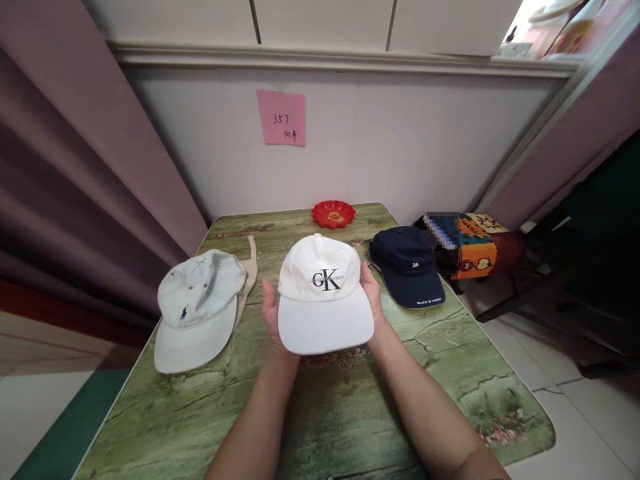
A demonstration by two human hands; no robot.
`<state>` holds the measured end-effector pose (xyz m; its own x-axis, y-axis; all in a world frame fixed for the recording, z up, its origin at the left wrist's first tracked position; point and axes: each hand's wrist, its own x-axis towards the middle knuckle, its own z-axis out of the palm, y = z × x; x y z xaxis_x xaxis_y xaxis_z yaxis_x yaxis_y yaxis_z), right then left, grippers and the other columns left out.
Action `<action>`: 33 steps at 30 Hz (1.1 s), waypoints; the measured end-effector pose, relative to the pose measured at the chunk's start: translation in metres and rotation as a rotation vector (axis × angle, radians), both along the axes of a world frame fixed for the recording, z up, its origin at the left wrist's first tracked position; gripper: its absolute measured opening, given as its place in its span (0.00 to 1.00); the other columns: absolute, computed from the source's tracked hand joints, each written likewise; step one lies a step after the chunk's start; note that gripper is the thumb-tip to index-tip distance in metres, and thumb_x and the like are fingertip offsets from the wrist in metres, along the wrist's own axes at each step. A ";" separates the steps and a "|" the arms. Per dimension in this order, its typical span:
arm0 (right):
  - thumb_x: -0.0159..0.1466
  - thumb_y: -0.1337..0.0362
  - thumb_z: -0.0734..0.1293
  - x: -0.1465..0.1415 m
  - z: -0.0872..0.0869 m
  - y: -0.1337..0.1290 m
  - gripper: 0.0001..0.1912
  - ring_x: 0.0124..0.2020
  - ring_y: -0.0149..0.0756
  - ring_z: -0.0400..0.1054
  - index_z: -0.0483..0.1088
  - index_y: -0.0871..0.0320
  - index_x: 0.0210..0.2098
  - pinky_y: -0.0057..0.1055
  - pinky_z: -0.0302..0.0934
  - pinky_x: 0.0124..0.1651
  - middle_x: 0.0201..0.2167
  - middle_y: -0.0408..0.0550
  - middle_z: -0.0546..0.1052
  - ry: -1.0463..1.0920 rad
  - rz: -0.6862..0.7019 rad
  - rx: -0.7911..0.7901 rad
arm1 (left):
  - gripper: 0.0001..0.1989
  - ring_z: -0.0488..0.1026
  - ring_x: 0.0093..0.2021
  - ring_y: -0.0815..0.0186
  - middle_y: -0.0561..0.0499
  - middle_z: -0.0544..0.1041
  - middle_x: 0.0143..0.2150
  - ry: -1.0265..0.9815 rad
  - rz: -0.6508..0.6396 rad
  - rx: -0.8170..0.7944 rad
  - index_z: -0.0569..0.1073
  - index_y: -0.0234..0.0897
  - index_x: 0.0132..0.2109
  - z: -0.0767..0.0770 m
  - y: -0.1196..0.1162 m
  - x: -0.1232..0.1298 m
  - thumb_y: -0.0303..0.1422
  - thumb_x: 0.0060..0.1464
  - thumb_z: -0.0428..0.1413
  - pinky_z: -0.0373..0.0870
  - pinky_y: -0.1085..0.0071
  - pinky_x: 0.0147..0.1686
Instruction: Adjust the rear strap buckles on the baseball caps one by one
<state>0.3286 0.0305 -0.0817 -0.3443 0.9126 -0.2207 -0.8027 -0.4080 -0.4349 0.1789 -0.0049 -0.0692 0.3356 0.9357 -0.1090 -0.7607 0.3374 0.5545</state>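
A white baseball cap [325, 323] with dark letters on its front is held up between my two hands, brim toward me. My left hand [273, 313] supports its left side; the thumb points up and the other fingers are hidden behind the cap. My right hand [373, 297] grips the right side, with its fingers partly hidden. To the left lies a pale grey cap [200, 303] with a small dark logo, partly over a beige strapped piece [250, 270]. A navy cap [407, 267] with white lettering rests to the right, near the table edge.
A red scalloped dish [333, 215] sits at the back of the green wood-patterned table [440, 387]. A pink note [283, 119] is stuck on the wall behind. Curtains [100, 133] hang at the left, and a colourful box [473, 247] stands beyond the right edge.
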 end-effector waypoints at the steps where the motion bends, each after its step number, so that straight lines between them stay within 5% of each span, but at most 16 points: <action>1: 0.67 0.41 0.49 0.001 0.000 -0.001 0.37 0.59 0.49 0.67 0.70 0.61 0.57 0.51 0.53 0.65 0.48 0.53 0.80 0.034 0.003 0.007 | 0.48 0.53 0.70 0.47 0.41 0.69 0.64 -0.063 -0.010 -0.019 0.66 0.33 0.65 0.001 0.000 0.001 0.65 0.55 0.34 0.45 0.49 0.68; 6: 0.63 0.34 0.51 -0.001 0.005 -0.009 0.42 0.61 0.52 0.64 0.72 0.61 0.54 0.54 0.49 0.67 0.49 0.55 0.79 0.146 0.054 0.085 | 0.37 0.55 0.70 0.50 0.46 0.71 0.63 -0.161 0.004 -0.058 0.67 0.39 0.65 0.006 0.000 0.003 0.56 0.62 0.35 0.47 0.51 0.68; 12: 0.67 0.43 0.53 -0.004 0.006 -0.009 0.32 0.60 0.47 0.65 0.71 0.58 0.56 0.52 0.48 0.68 0.50 0.52 0.79 0.135 0.085 0.067 | 0.37 0.59 0.68 0.51 0.44 0.73 0.61 -0.179 0.080 -0.090 0.70 0.37 0.62 0.015 -0.004 0.003 0.55 0.63 0.34 0.50 0.52 0.67; 19: 0.64 0.34 0.50 -0.001 0.010 -0.013 0.42 0.60 0.51 0.66 0.69 0.60 0.57 0.56 0.51 0.65 0.50 0.56 0.79 0.157 0.150 0.102 | 0.39 0.56 0.69 0.51 0.43 0.71 0.63 -0.169 0.080 -0.070 0.65 0.36 0.66 0.008 -0.001 -0.004 0.57 0.62 0.36 0.48 0.54 0.68; 24: 0.65 0.47 0.60 -0.013 0.003 -0.014 0.29 0.54 0.51 0.72 0.70 0.64 0.54 0.55 0.56 0.63 0.46 0.58 0.81 0.113 0.205 0.030 | 0.39 0.59 0.68 0.51 0.43 0.73 0.61 -0.199 0.135 -0.068 0.64 0.37 0.67 0.008 0.003 -0.015 0.59 0.60 0.38 0.49 0.53 0.68; 28: 0.65 0.54 0.62 -0.014 -0.007 -0.007 0.25 0.51 0.51 0.74 0.71 0.66 0.53 0.54 0.59 0.62 0.43 0.58 0.82 0.067 0.174 -0.068 | 0.39 0.62 0.66 0.51 0.41 0.74 0.60 -0.207 0.062 -0.109 0.64 0.34 0.67 0.009 0.010 -0.023 0.56 0.62 0.37 0.53 0.54 0.67; 33: 0.68 0.55 0.59 -0.005 -0.008 0.002 0.24 0.51 0.50 0.75 0.71 0.66 0.54 0.54 0.60 0.61 0.42 0.57 0.82 0.055 0.098 -0.145 | 0.29 0.71 0.60 0.52 0.41 0.79 0.53 -0.139 0.069 -0.183 0.67 0.32 0.65 -0.002 0.023 -0.030 0.42 0.66 0.38 0.58 0.55 0.65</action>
